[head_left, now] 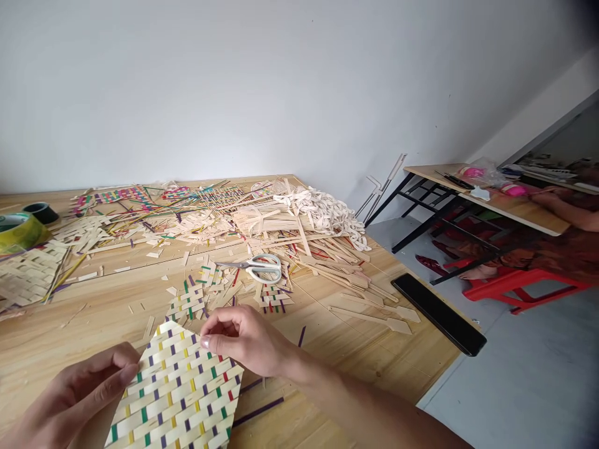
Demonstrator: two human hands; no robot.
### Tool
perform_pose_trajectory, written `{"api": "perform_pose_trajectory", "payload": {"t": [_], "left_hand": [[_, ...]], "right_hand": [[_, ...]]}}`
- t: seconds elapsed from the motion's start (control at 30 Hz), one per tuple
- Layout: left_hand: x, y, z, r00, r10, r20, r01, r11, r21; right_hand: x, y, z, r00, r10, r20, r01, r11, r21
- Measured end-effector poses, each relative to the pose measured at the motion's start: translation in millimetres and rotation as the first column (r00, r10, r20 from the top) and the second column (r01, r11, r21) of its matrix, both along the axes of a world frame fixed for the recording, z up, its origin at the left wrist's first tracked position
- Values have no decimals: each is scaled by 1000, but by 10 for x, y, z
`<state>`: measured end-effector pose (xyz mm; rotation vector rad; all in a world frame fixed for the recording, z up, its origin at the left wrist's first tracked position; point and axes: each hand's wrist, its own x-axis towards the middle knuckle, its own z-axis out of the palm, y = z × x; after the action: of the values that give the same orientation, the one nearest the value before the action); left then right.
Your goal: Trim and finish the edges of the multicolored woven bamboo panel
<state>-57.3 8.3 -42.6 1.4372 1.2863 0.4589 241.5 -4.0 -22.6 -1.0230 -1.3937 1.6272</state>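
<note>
On the table (pixel 93 312), woven mat (pixel 180 393) (unlabelled) between both hands.

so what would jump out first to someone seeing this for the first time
Nearest the camera, the left hand and right hand pinch the top edges of a woven mat of pale strips crossed with purple, yellow, green and red. Behind it, a big heap of loose strips covers the middle of the wooden table, with white-handled scissors lying at its near edge. A black phone lies at the table's right edge.
</note>
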Motion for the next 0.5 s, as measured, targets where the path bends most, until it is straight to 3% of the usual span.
{"api": "perform_pose_trajectory", "payload": {"t": [0.1,0.27,0.4,0.5], "left_hand": [[26,-14,39,992,-74,99,79,995,-54],[81,-75,91,993,61,104,-58,998,-35],[-11,-35,-7,993,-72,91,81,992,-100],[-68,-6,-81,994,-42,97,52,994,-101]], "right_hand": [[7,0,-1,1000,-12,17,12,1000,1],[21,8,2,1000,-4,2,4,1000,-2],[14,7,2,1000,-9,14,9,1000,-12],[11,3,-7,1000,3,17,-2,1000,-25]]}}
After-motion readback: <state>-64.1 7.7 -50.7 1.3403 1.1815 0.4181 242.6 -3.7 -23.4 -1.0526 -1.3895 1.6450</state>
